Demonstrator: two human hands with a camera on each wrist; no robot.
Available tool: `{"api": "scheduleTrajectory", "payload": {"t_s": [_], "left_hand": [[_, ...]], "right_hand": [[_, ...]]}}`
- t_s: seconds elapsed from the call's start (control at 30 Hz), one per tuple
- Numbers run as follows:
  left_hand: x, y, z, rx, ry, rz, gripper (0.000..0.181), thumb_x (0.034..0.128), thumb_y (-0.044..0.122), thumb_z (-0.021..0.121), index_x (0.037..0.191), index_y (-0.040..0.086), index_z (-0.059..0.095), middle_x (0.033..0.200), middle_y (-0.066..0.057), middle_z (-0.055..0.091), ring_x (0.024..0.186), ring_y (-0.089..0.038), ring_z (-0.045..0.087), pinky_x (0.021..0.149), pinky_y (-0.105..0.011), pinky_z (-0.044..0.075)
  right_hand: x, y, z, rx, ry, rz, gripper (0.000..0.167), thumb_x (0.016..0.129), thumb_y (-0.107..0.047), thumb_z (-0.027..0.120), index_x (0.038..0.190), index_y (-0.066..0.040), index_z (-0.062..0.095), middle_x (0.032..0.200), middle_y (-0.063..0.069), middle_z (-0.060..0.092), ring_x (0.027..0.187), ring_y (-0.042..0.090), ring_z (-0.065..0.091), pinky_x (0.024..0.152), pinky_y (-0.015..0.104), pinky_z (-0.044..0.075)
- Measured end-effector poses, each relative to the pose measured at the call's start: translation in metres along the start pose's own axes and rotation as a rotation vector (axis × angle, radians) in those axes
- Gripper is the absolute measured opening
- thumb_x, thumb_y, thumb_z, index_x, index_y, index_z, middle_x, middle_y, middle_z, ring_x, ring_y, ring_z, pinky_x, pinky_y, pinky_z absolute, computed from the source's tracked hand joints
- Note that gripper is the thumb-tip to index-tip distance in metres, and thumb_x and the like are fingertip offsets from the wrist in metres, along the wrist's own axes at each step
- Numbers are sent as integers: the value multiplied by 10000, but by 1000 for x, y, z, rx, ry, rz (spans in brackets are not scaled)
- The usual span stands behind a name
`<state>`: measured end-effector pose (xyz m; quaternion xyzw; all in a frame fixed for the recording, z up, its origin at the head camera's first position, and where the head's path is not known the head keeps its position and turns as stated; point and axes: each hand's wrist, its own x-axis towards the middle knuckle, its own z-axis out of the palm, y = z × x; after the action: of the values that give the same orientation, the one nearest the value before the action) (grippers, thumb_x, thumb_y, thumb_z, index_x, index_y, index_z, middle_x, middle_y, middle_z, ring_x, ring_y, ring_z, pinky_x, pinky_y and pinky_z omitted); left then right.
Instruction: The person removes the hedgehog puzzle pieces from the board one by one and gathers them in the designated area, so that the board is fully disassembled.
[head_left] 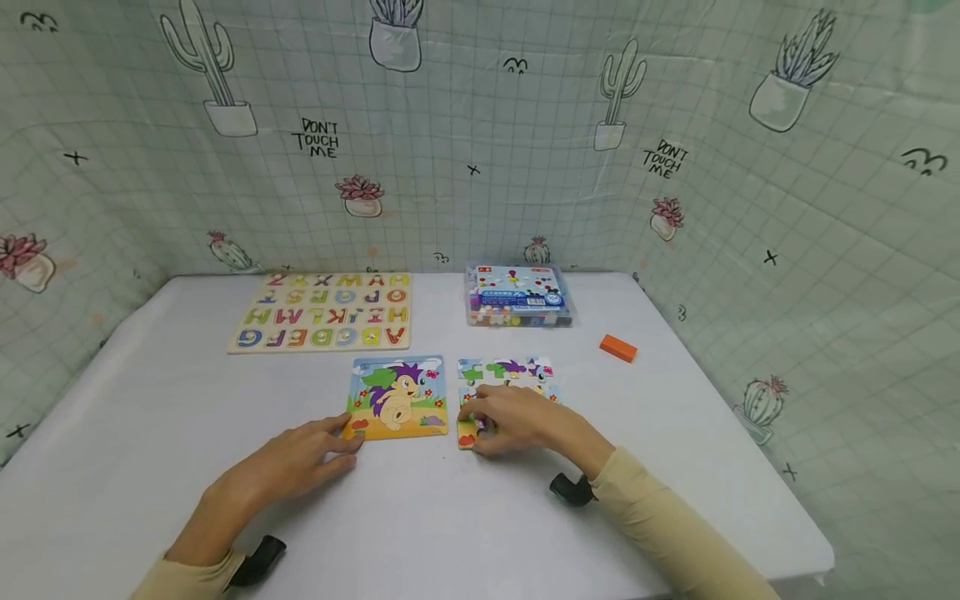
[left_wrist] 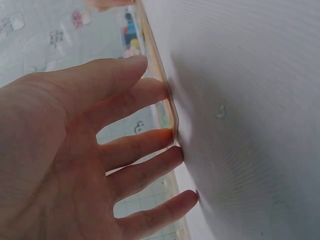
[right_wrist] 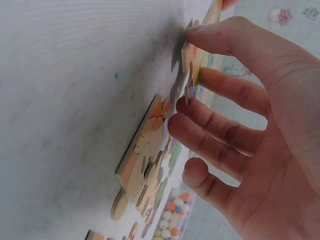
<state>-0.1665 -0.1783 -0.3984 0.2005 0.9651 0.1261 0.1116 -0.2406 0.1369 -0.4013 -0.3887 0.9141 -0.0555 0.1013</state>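
A hedgehog picture board [head_left: 401,404] lies flat in the middle of the table. My left hand [head_left: 292,457] rests at its lower left corner, and in the left wrist view the fairly straight fingers [left_wrist: 137,150] touch the board's edge and the tabletop. To the right of the board, loose jigsaw pieces [head_left: 497,367] lie in rows, partly hidden by my right hand [head_left: 521,417]. That hand pinches a corner jigsaw piece [head_left: 467,438] between thumb and index finger. In the right wrist view, more thick wooden pieces [right_wrist: 141,155] lie below its other fingers.
An alphabet board [head_left: 322,315] lies at the back left. Behind the pieces stands a clear box of colourful parts [head_left: 519,297]. An orange block [head_left: 618,348] lies to the right. Patterned cloth [head_left: 480,150] hangs behind the table.
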Motion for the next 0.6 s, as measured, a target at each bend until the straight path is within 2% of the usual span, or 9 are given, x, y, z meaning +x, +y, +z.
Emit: {"api": "scheduleTrajectory", "payload": {"t_s": [0.23, 0.6], "left_hand": [[-2, -1, 1, -22, -8, -25, 378, 912, 310, 680, 1247, 134, 686, 1474, -232, 469, 1319, -479, 466, 1030, -612, 435], [-1, -1, 4, -3, 19, -17, 372, 909, 323, 684, 1238, 150, 695, 1458, -223, 489, 1308, -471, 481, 1020, -603, 448]], "right_hand": [[-1, 0, 3, -12, 18, -2, 396, 849, -384, 688, 1225, -263, 667, 966, -65, 548, 810, 81, 495, 655, 232, 425], [-2, 0, 3, 13, -6, 16, 405, 852, -404, 698, 1230, -265, 666, 1006, -56, 567, 840, 73, 507, 693, 233, 449]]}}
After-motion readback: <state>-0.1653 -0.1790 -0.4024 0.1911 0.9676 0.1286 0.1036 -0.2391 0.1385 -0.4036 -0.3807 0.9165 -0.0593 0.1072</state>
